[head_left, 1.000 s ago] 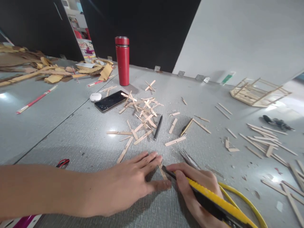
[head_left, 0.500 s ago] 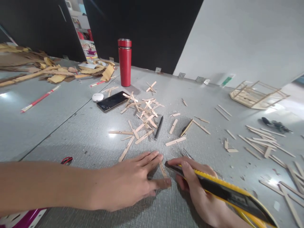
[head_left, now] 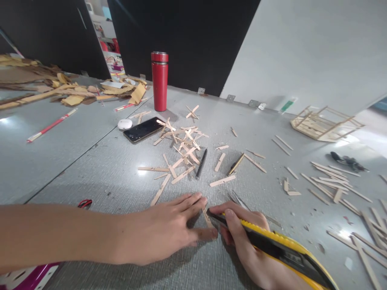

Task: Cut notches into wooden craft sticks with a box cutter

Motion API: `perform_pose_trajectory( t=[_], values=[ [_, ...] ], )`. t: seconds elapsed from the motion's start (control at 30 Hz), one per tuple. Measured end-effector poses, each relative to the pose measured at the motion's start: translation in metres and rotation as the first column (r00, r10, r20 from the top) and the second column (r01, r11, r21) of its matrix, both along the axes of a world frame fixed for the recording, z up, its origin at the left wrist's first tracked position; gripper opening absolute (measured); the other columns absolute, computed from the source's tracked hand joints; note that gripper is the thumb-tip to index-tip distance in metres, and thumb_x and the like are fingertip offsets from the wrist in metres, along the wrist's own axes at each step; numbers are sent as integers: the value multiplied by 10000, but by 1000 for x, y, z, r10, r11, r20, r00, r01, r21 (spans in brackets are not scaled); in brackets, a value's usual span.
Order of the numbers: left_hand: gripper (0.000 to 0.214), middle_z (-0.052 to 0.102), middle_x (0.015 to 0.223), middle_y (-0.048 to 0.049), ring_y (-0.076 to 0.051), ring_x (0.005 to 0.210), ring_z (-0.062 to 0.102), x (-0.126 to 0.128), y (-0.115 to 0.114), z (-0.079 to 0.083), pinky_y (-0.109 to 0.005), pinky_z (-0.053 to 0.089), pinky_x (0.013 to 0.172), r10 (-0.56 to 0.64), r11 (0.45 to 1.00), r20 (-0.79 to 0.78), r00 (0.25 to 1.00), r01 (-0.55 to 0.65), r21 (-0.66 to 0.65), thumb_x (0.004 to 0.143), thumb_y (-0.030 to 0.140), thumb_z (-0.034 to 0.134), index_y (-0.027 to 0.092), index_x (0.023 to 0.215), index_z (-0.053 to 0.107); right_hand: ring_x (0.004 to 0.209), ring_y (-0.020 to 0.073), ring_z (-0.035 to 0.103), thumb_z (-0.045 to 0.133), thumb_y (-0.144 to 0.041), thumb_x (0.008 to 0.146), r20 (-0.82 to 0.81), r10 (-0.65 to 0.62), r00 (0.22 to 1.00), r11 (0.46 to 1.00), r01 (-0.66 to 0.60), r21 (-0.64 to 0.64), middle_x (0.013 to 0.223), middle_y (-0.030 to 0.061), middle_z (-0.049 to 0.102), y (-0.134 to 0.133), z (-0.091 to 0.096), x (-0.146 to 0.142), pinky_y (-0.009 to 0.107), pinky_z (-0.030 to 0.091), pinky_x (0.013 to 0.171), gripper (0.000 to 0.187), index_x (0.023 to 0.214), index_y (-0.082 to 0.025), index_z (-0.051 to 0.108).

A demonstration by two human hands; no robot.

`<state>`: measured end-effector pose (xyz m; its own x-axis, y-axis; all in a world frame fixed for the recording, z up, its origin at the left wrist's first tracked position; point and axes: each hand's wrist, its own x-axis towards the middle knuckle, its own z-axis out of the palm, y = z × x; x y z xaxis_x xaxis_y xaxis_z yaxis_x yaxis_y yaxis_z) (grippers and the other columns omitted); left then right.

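Note:
My left hand (head_left: 177, 223) lies palm down on the table, pinning a small wooden craft stick (head_left: 207, 216). Its fingertips press on the stick's far end and the thumb on the near end; both ends are partly covered. My right hand (head_left: 250, 241) is closed around a yellow and black utility knife (head_left: 272, 243). The knife's tip points left and meets the right edge of the stick, between my left thumb and fingers; the blade itself is too small to make out. Just beyond my right hand lie metal tweezers (head_left: 238, 198), partly hidden by it.
Notched craft sticks (head_left: 189, 145) are heaped ahead, near a black pen (head_left: 201, 163), a phone (head_left: 143, 129) and a red flask (head_left: 160, 82). More sticks (head_left: 331, 179) spread at right below a wooden frame model (head_left: 326, 125). Cardboard scraps (head_left: 72, 98) lie at the back left.
The knife and my right hand have shifted slightly left, bringing the tip onto the stick. More of the tweezers shows. My left hand stays in place.

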<state>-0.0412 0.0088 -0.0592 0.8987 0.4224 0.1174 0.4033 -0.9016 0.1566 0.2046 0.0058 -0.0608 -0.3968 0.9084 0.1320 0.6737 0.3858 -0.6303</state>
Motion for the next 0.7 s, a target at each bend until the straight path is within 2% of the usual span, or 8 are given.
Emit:
perform_pose_trajectory(
  t=[0.1, 0.17, 0.27, 0.33, 0.4, 0.5, 0.6, 0.7],
  values=[
    [596, 383, 1629, -259, -334, 1586, 240, 0, 1, -4, -473, 267, 1284, -19, 1000, 2, 1000, 19, -11, 983, 197, 635, 160, 1538, 420, 733, 203, 730, 391, -401, 1092, 33, 8, 999, 998, -10, 59, 771, -8, 755, 1, 1, 2, 358, 535, 733, 374, 993, -314, 740],
    [588, 328, 1658, -263, -345, 1590, 217, -1, 2, -6, -484, 264, 1286, -23, 999, 26, 999, 24, -36, 983, 189, 630, 166, 1535, 430, 844, 216, 741, 422, -364, 1081, 4, 23, 1000, 994, -23, 110, 903, 11, 781, 2, 6, 1, 351, 548, 753, 335, 972, -317, 736],
    [557, 298, 1677, -251, -344, 1589, 213, -2, 4, -6, -490, 274, 1284, -24, 997, 60, 998, 28, -68, 1000, 173, 593, 180, 1535, 440, 786, 201, 697, 459, -322, 1059, -63, 49, 997, 991, -40, 129, 869, 20, 721, 5, 17, -3, 327, 543, 690, 288, 904, -306, 701],
    [502, 299, 1678, -246, -329, 1587, 220, -2, 5, -5, -478, 274, 1284, -26, 996, 58, 998, 30, -82, 1041, 182, 528, 189, 1536, 443, 760, 190, 657, 511, -319, 1037, -100, 51, 994, 996, -44, 79, 851, 9, 669, 7, 20, -5, 323, 541, 692, 185, 952, -307, 675],
    [466, 299, 1681, -238, -333, 1585, 222, -3, 5, -4, -479, 287, 1277, -19, 995, 54, 998, 24, -93, 1074, 211, 472, 202, 1540, 444, 828, 189, 651, 583, -335, 1013, -172, 20, 985, 1000, -21, -2, 920, 5, 663, 9, 18, -6, 322, 552, 744, 80, 1071, -313, 633],
    [459, 326, 1674, -218, -351, 1579, 245, -3, 5, -4, -491, 318, 1258, -1, 996, 63, 998, 7, -92, 1082, 237, 464, 229, 1541, 452, 915, 186, 675, 679, -361, 973, -363, -34, 931, 991, -15, -131, 1011, 11, 687, 12, 11, -5, 315, 568, 802, 232, 1169, -307, 566],
    [499, 428, 1604, -214, -351, 1552, 334, -3, 6, -1, -481, 331, 1245, -10, 999, 48, 999, 12, -49, 1022, 215, 580, 236, 1511, 483, 859, 183, 701, 721, -383, 957, -488, -84, 869, 978, -22, -208, 957, 23, 723, 16, 10, -7, 313, 577, 785, 244, 1124, -269, 584],
    [565, 603, 1401, -202, -334, 1419, 504, -2, 9, 2, -422, 380, 1203, -3, 1000, 48, 999, 2, 14, 881, 123, 709, 119, 1423, 549, 815, 186, 701, 660, -417, 1002, -586, -164, 794, 970, 22, -242, 774, -1, 692, 20, 17, -12, 324, 575, 810, 178, 1005, -247, 603]
  ],
)
